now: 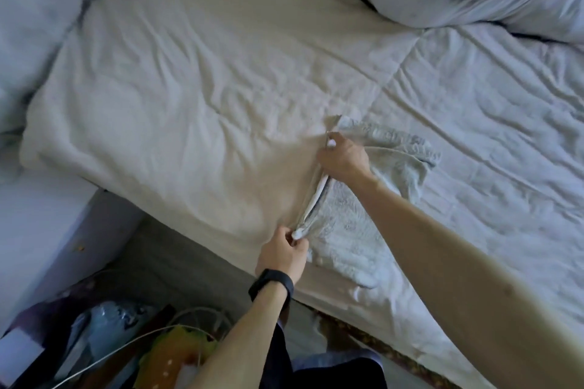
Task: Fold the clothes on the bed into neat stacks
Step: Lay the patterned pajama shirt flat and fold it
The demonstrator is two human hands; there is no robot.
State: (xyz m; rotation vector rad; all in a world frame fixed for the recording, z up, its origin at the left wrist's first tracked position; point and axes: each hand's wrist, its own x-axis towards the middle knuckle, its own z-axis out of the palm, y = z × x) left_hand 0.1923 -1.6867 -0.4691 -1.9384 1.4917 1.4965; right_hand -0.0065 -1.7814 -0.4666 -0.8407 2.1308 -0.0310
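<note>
The left hand (286,249) pinches the near end of a raised fabric edge and the right hand (343,156) pinches its far end, so both grasp the pale garment (344,230) along one line. It lies at the near edge of the bed (189,88), right of centre. To fold it well, hold that edge taut between the hands, carry it across evenly and match the hems before smoothing. The garment might be a shirt, but the dim light hides its shape. A black wristband (271,283) circles the left wrist. No label or writing is readable.
</note>
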